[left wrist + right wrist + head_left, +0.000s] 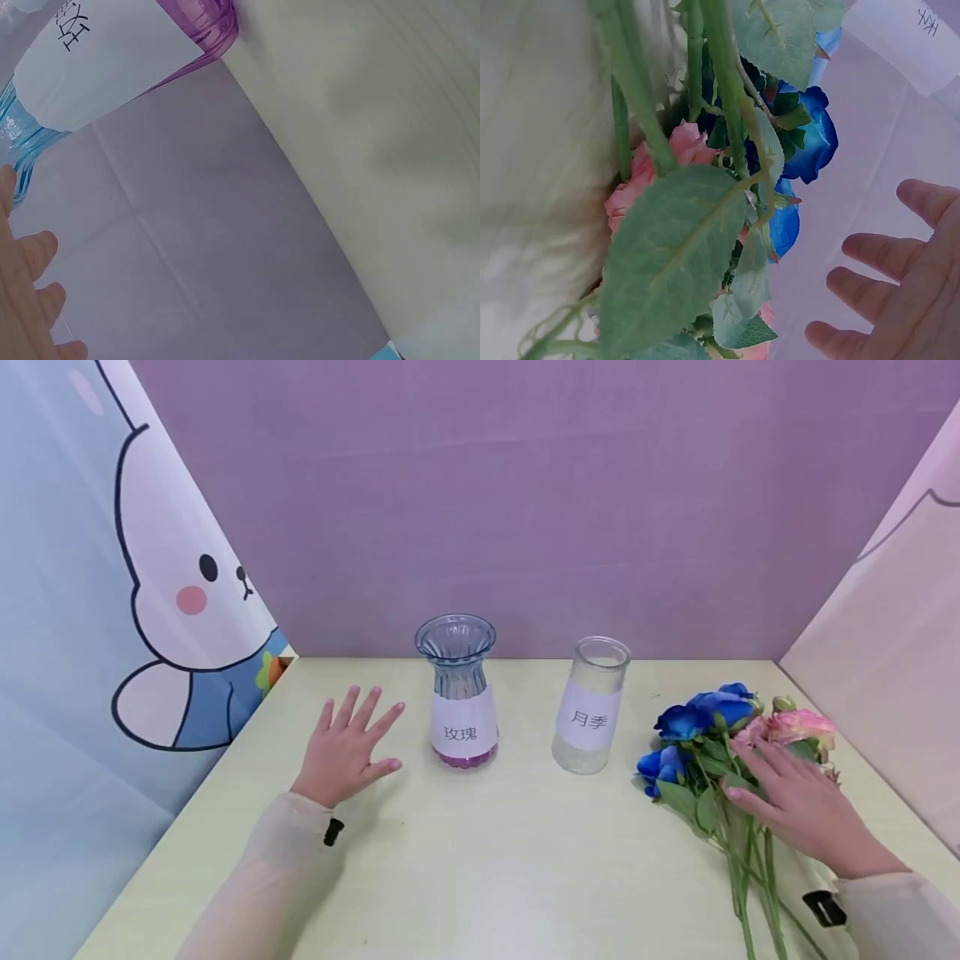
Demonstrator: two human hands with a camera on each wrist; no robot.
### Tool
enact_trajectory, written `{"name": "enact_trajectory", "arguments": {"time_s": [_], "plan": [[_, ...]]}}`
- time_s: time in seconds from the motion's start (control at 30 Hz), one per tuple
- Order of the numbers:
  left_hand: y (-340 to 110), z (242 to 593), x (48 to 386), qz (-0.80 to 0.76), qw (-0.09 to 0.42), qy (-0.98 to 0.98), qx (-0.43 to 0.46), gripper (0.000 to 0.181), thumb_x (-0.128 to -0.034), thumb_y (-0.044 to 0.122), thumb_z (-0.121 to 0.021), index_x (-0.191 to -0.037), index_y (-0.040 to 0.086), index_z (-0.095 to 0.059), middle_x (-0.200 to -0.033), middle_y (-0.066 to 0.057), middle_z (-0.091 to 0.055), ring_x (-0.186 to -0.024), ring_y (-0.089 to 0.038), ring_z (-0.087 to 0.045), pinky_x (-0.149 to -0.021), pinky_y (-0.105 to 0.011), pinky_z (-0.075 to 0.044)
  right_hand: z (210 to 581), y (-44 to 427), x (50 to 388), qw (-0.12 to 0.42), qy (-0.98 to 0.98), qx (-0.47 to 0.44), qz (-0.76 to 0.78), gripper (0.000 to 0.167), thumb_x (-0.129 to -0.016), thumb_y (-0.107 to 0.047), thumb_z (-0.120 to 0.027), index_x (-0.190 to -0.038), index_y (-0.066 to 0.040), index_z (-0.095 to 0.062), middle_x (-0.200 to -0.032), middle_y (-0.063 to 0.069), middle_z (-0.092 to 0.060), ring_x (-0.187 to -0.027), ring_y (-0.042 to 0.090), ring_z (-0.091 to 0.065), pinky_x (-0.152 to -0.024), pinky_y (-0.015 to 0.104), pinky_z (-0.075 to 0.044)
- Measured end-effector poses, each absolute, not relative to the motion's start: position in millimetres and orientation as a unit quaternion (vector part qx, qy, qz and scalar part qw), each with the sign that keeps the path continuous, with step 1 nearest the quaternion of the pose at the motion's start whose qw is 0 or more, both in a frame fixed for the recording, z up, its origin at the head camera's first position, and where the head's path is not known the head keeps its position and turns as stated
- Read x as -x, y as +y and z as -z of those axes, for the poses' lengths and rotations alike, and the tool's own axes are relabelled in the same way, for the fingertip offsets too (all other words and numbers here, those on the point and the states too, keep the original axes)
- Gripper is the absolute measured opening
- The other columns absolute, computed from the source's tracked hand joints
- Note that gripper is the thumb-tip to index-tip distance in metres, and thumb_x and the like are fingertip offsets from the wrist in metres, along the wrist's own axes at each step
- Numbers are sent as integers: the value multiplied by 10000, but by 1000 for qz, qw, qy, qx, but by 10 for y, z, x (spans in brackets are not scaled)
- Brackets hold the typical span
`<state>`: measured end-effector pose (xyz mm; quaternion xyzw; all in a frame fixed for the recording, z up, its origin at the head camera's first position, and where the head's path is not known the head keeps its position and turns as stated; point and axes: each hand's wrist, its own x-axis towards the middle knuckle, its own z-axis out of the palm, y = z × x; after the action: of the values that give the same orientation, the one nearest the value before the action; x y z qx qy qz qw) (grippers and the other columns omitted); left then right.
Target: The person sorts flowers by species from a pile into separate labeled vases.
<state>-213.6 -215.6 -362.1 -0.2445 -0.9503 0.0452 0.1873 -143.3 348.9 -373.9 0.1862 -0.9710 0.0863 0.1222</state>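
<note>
My left hand (341, 756) is spread with straight fingers, left of a flared glass vase (461, 664) that is bluish above and purple at its base. That vase wears a white paper label with writing. To its right stands a clear cylindrical glass vase (588, 760), labelled too. My right hand (802, 802), fingers extended, is over a bunch of artificial flowers lying on the table, blue roses (682, 722) and pink blooms (802, 727) on long green stems (742, 868). In the right wrist view a large leaf (675, 255) sits close to the camera, apart from the fingers.
The pale table (480, 877) backs onto a purple cloth wall (525, 510). A curtain printed with a cartoon rabbit (172, 568) hangs at the left, and a pale pink curtain (900, 635) at the right. Both vases stand near the back edge.
</note>
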Motion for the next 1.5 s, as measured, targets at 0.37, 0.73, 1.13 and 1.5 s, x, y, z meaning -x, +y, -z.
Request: {"name": "enact_trajectory", "arguments": {"time_s": [0.37,0.73,1.13,1.5], "plan": [[-2059,3639,2197,94,217,-939,251,926,-892,745,-188,-1452,27,-357,-1515,-241,-279,-1393,-447,-198,-1101,-642,-197,3633,3416,1458,78,-962,-143,-217,530,-1031,-252,-422,-1459,33,-294,-1365,392,-370,-1163,617,-360,-850,752,-314],[-1862,3644,2307,309,298,-868,248,914,-742,262,-830,-1419,-90,-325,-1459,-283,-348,-1317,-447,-347,-1073,-626,-280,3599,3327,1443,12,-952,-78,-294,564,-1047,-325,-335,-1442,77,-294,-1371,411,-336,-1151,637,-362,-821,750,-350],[-1597,3653,2498,435,348,-798,230,1033,-752,700,-586,-1432,-37,-336,-1496,-240,-309,-1369,-407,-277,-1115,-583,-242,3549,3358,1547,-29,-924,-29,-380,629,-1020,-357,-438,-1419,112,-307,-1246,350,-529,-936,285,-661,-732,426,-574],[-1462,3642,2807,270,529,-715,368,670,-886,497,-611,-1406,111,-439,-1398,-184,-476,-1256,-369,-466,-1062,-508,-382,3570,3432,1724,-112,-867,7,-486,663,-1018,-323,-461,-1405,167,-237,-1304,350,-478,-923,170,-667,-755,346,-587]]}}
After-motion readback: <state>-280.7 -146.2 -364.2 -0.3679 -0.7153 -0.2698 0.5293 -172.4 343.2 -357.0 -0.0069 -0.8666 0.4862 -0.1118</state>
